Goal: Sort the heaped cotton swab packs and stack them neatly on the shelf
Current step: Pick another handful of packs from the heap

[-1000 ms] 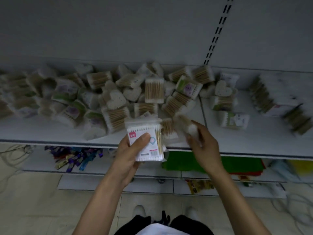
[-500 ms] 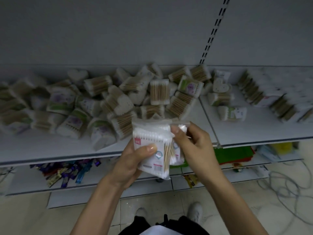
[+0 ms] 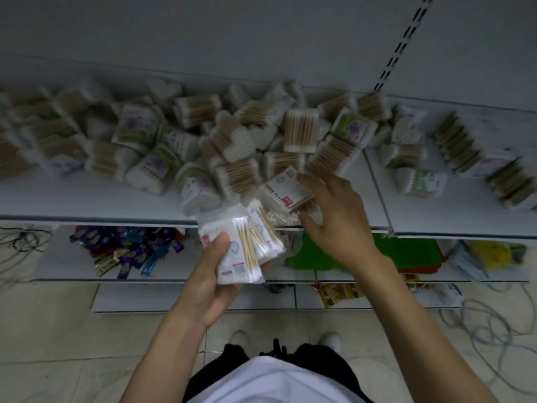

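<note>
We see glossy clear plastic around the cotton swab packs (image 3: 232,257), pale wooden sticks (image 3: 246,248) inside, on a smooth matt shelf (image 3: 87,200).

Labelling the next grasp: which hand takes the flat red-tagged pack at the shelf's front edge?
Right. The right hand is spread open at the red-tagged pack; the left hand is full, gripping a stack of packs.

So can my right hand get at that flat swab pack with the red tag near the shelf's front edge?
Probably yes. The right hand is open right beside the flat pack, fingers and thumb spread either side of it, and nothing lies on top of it. The heap sits behind it.
</note>
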### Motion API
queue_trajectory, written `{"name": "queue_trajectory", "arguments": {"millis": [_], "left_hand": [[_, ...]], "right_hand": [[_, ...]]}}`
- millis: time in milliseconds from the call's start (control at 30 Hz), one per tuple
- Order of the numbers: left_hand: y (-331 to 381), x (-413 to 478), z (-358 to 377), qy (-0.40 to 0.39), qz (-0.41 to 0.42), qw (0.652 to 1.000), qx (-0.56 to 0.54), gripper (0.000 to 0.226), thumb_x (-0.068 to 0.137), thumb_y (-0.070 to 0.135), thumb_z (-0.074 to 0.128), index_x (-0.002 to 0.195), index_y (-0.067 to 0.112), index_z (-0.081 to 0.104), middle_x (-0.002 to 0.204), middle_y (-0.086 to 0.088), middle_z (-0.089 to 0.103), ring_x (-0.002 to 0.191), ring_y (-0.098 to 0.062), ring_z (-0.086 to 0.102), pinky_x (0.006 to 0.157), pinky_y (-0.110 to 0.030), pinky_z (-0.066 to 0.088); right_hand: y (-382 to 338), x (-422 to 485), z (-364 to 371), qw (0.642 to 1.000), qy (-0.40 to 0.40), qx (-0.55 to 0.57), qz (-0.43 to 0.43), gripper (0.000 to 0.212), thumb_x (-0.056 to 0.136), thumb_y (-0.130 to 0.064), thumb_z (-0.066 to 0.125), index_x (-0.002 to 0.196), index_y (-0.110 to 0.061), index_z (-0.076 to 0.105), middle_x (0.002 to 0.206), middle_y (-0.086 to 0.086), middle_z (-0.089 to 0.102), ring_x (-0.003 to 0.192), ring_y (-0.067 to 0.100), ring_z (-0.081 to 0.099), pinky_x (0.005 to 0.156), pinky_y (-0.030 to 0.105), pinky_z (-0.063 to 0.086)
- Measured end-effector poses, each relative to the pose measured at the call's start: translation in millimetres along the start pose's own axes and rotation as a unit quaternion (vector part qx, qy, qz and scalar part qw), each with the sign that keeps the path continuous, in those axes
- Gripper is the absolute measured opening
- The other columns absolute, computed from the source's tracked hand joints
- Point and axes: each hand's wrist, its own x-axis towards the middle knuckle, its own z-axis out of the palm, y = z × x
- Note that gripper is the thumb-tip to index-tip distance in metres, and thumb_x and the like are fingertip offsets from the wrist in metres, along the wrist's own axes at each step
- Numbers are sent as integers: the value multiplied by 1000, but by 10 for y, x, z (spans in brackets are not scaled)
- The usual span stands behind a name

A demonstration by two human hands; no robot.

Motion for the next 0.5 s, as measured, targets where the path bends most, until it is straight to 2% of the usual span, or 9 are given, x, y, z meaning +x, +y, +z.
{"name": "queue_trajectory", "arguments": {"millis": [67, 133, 200, 267, 333, 400, 433, 500], "left_hand": [[46, -6, -18, -7, 16, 1000, -19, 80, 30, 44, 97, 103, 19, 77, 120, -12, 67, 107, -29, 65, 85, -49, 56], [65, -27, -14, -11, 32, 999, -23, 80, 31, 45, 97, 104, 21, 76, 120, -10, 67, 108, -28, 65, 82, -47, 57], [51, -45, -14, -4, 40, 999, -30, 83, 31, 45, 97, 108, 21, 74, 121, -9, 67, 111, -28, 64, 82, -46, 57], [18, -47, -28, 5, 41, 998, -39, 94, 31, 44, 97, 117, 19, 68, 127, -9, 63, 123, -29, 55, 97, -50, 48], [-15, -46, -32, -2, 37, 998, -42, 95, 32, 44, 97, 118, 19, 66, 130, -9, 61, 131, -30, 47, 107, -52, 36], [-36, -42, -23, -9, 34, 999, -42, 88, 32, 43, 97, 113, 20, 71, 131, -11, 60, 132, -32, 45, 111, -54, 32], [-42, -40, -11, -16, 32, 998, -44, 86, 33, 42, 97, 113, 19, 71, 131, -11, 59, 132, -32, 45, 112, -54, 31], [-46, -38, 23, -47, 28, 997, -54, 84, 38, 42, 96, 114, 18, 71, 128, -12, 61, 126, -31, 50, 109, -50, 37]], "right_hand": [[66, 87, 51, 998, -50, -6, -37, 50, 82, -27, 60, 131, -19, 56, 138, 15, 50, 125, 37, 46, 100, 51, 40], [114, 147, 87, 998, -51, 13, -43, 41, 81, -28, 58, 119, -16, 66, 128, 15, 60, 118, 37, 55, 96, 53, 44], [122, 165, 72, 998, -16, 18, -53, 33, 84, -28, 58, 111, -14, 71, 119, 16, 65, 109, 35, 61, 93, 48, 47], [92, 130, 31, 996, 42, 31, -71, 30, 90, -27, 54, 108, -11, 72, 114, 15, 67, 103, 31, 63, 89, 38, 49], [-2, 70, -71, 988, 79, 133, -24, 24, 94, -24, 52, 100, -12, 71, 104, 9, 69, 95, 21, 62, 80, 27, 48], [-130, -30, -184, 957, 98, 269, 51, 16, 92, -27, 52, 84, -20, 64, 90, -4, 64, 83, 7, 58, 70, 20, 43], [-208, -87, -239, 936, 91, 331, 82, 16, 90, -31, 53, 77, -23, 59, 84, -11, 61, 78, 3, 56, 67, 17, 41], [-386, -216, -319, 893, 31, 438, 100, 18, 85, -33, 57, 72, -21, 60, 81, -11, 63, 74, 3, 59, 64, 17, 44]]}}
